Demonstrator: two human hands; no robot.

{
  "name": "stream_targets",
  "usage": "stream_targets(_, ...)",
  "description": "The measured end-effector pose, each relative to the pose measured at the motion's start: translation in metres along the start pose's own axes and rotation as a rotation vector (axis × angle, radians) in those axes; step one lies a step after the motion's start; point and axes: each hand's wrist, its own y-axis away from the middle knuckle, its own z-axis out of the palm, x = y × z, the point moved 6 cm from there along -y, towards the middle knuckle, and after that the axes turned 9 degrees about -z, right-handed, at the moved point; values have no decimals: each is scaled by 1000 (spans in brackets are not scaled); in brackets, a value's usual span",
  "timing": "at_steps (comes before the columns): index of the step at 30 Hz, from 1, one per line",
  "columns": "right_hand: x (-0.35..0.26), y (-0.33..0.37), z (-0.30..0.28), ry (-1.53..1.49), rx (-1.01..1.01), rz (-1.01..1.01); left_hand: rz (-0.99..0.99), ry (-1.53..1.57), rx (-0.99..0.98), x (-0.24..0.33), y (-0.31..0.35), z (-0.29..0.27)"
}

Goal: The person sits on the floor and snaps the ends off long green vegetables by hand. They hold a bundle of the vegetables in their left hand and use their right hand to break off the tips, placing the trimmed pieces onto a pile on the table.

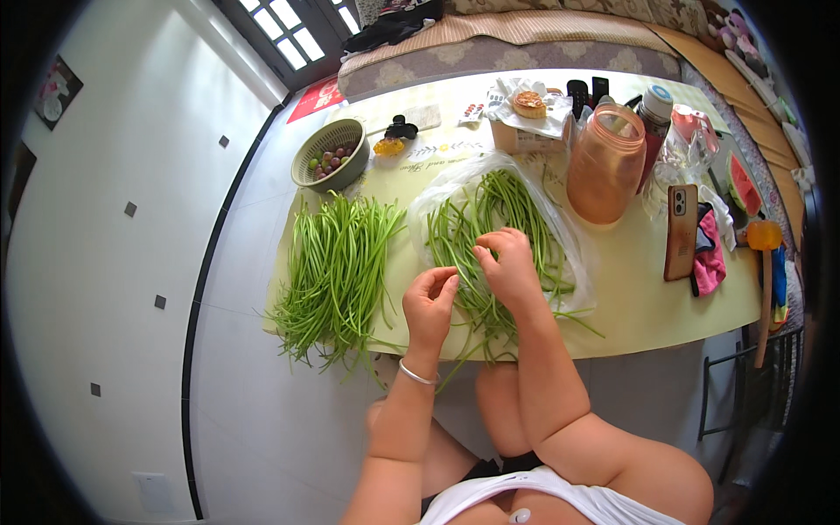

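Long, thin green vegetable stems [516, 206] lie loose in an open clear plastic bag [573, 254] at the middle of the table. Over their near part, my left hand [429, 306] has thumb and fingertips pinched together. My right hand [509, 269], a little higher and to the right, is also closed in a pinch. Whatever thin thing is between the fingertips blends into the stems behind, so I cannot make it out. To the left of the bag, a thick pile of similar stems [337, 271] lies lengthwise, its ends reaching the near table edge.
A colander of grapes [317, 178] stands at the far left of the table [647, 324]. Toward the right are a large pinkish jug [606, 166], a phone [681, 232], a pink cloth [710, 265] and a watermelon slice [744, 185]. A pastry [528, 105] sits at the back.
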Motion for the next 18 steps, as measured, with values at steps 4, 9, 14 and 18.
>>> stream_targets(4,-25,1,-2,-237,-15,17,-47,203,-25,-2,-4,-1)
stream_targets(9,-60,8,8,-313,-305,-28,-161,736,-95,19,-8,-5)
stream_targets(14,-28,1,-16,116,73,-34,-22,943,-91,22,-9,-26)
stream_targets(18,16,6,-23,457,136,179,0,1101,-171,34,-2,-46)
